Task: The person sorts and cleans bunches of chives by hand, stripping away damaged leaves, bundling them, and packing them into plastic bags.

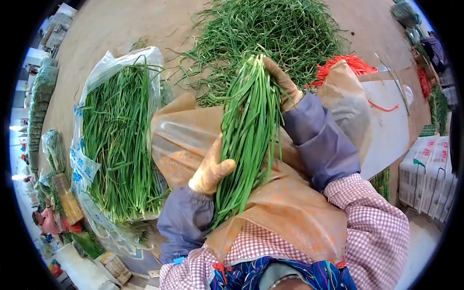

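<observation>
A bundle of long green leafy stalks (249,130) lies across my lap, its pale ends pointing away from me. My gloved left hand (211,169) holds the bundle's left side near the lower middle, thumb on top. Around the pale ends at the top right, my gloved right hand (282,82) is closed, with part of its fingers hidden behind the stalks. Beneath the bundle spreads a translucent orange-brown plastic apron (290,203). To the left, a larger stack of the same stalks (118,140) rests on clear plastic wrapping (157,58).
A loose heap of green stalks (270,34) covers the floor ahead. Red ties (345,65) lie beside a white board (386,125) at the right. White crates (425,169) stand farther right. At the far left is a person in pink (48,221) among more bundles.
</observation>
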A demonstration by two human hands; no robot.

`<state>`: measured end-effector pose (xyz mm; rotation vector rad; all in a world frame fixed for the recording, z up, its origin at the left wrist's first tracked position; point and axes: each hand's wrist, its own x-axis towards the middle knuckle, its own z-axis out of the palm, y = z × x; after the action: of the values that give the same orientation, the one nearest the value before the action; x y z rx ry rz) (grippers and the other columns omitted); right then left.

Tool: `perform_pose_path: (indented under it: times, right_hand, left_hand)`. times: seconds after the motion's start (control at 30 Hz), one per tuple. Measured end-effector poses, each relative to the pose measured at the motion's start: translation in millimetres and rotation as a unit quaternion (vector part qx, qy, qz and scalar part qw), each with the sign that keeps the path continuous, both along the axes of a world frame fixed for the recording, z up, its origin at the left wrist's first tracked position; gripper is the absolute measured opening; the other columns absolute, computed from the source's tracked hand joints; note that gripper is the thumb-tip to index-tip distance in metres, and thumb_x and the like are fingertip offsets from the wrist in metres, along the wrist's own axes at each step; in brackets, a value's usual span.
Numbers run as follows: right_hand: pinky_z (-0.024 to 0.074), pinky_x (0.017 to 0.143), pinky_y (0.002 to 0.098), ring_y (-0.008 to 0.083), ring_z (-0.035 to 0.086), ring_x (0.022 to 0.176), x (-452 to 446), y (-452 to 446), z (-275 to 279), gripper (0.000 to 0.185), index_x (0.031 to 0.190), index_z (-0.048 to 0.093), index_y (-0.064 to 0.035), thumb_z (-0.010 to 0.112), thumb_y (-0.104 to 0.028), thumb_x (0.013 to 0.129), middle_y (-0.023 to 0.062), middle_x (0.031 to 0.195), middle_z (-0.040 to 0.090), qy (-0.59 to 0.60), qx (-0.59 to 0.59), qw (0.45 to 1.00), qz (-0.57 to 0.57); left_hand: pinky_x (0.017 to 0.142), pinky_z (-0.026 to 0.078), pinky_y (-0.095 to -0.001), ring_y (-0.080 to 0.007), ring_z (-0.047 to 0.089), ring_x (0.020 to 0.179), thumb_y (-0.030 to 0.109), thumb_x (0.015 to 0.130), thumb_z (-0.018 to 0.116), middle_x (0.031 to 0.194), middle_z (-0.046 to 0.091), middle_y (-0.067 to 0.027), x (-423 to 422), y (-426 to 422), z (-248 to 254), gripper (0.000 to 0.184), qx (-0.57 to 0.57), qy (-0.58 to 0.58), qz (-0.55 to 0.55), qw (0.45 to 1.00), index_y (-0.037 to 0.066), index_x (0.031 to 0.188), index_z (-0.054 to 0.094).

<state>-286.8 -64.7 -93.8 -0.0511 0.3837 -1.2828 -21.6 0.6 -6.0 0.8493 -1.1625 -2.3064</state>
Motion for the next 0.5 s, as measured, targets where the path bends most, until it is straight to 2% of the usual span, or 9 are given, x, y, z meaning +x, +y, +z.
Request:
perform_pose_path:
  times: [0.07,0.13,0.17,0.2,0.27,0.3,0.4,0.43,0.5]
  right_hand:
    - [0.0603,0.078,0.04,0.0221,0.071,0.087,10,15,14,0.05,0.113,0.065,-0.0042,0.065,-0.047,0.088,0.012,0.103,0.071,-0.025,0.016,0.999,0.04]
    - [0.0571,0.084,0.0408,0.024,0.069,0.093,22,32,18,0.054,0.119,0.064,-0.0059,0.065,-0.049,0.087,0.0123,0.11,0.069,-0.019,0.04,0.997,0.057]
    - [0.0551,0.089,0.0431,0.0248,0.066,0.101,34,45,35,0.064,0.125,0.059,-0.0063,0.059,-0.058,0.087,0.0117,0.116,0.067,-0.01,0.059,0.996,0.06]
    - [0.0521,0.094,0.0432,0.0245,0.063,0.109,42,56,15,0.064,0.129,0.056,-0.007,0.063,-0.054,0.086,0.0111,0.122,0.064,-0.014,0.038,0.996,0.078]
    - [0.0486,0.099,0.039,0.0232,0.062,0.11,69,79,40,0.055,0.13,0.054,-0.0078,0.068,-0.04,0.088,0.0085,0.124,0.063,0.076,0.085,0.992,0.046]
    - [0.049,0.098,0.0367,0.0216,0.062,0.108,79,78,34,0.049,0.131,0.053,-0.0082,0.067,-0.032,0.09,0.008,0.123,0.063,0.066,0.111,0.99,0.061]
    - [0.0525,0.09,0.036,0.0199,0.063,0.103,101,65,14,0.046,0.126,0.057,-0.0113,0.07,-0.033,0.087,0.0062,0.115,0.065,-0.005,0.151,0.986,0.067]
    - [0.0532,0.087,0.0363,0.0201,0.064,0.099,108,59,12,0.046,0.122,0.059,-0.0114,0.072,-0.035,0.085,0.0065,0.112,0.066,0.001,0.174,0.983,0.061]
    - [0.0527,0.087,0.0398,0.0236,0.064,0.097,112,53,8,0.052,0.122,0.06,-0.0113,0.074,-0.042,0.082,0.0093,0.111,0.066,0.006,0.228,0.972,0.061]
  left_hand:
    - [0.109,0.031,-0.0361,-0.0222,0.04,0.13,0.055,0.07,0.078,0.144,0.04,-0.0129,2,3,-4,0.111,0.022,0.004,0.039,0.999,-0.001,0.148,0.023]
    - [0.11,0.03,-0.0365,-0.0221,0.04,0.13,0.055,0.07,0.078,0.144,0.041,-0.0131,2,0,-11,0.11,0.015,-0.018,0.057,0.998,-0.002,0.148,0.024]
    - [0.108,0.033,-0.0362,-0.0218,0.044,0.127,0.045,0.074,0.08,0.14,0.044,-0.012,1,0,-11,0.101,0.035,-0.011,0.074,0.997,0.0,0.147,0.026]
    - [0.107,0.035,-0.0356,-0.0215,0.045,0.126,0.041,0.075,0.08,0.139,0.046,-0.0115,-2,-3,-5,0.099,0.048,-0.045,0.075,0.995,0.0,0.147,0.027]
    - [0.104,0.038,-0.0344,-0.0208,0.047,0.122,0.033,0.076,0.082,0.136,0.048,-0.0106,-14,-11,10,0.093,0.073,-0.114,0.074,0.988,0.001,0.146,0.028]
    - [0.093,0.049,-0.0343,-0.0208,0.056,0.111,0.016,0.081,0.078,0.127,0.054,-0.0103,-19,-13,9,0.077,0.103,-0.11,0.098,0.984,0.004,0.143,0.033]
    - [0.079,0.057,-0.0354,-0.0217,0.063,0.096,0.008,0.085,0.072,0.114,0.06,-0.0111,-33,-40,2,0.062,0.188,-0.182,0.086,0.961,0.004,0.137,0.037]
    - [0.067,0.059,-0.0361,-0.0225,0.067,0.081,0.003,0.088,0.066,0.101,0.064,-0.0105,-32,-54,-8,0.051,0.202,-0.183,0.067,0.96,0.004,0.132,0.041]
    - [0.07,0.059,-0.0365,-0.0221,0.067,0.084,0.009,0.088,0.067,0.102,0.064,-0.009,-36,-74,-12,0.047,0.231,-0.267,0.01,0.935,0.006,0.13,0.045]
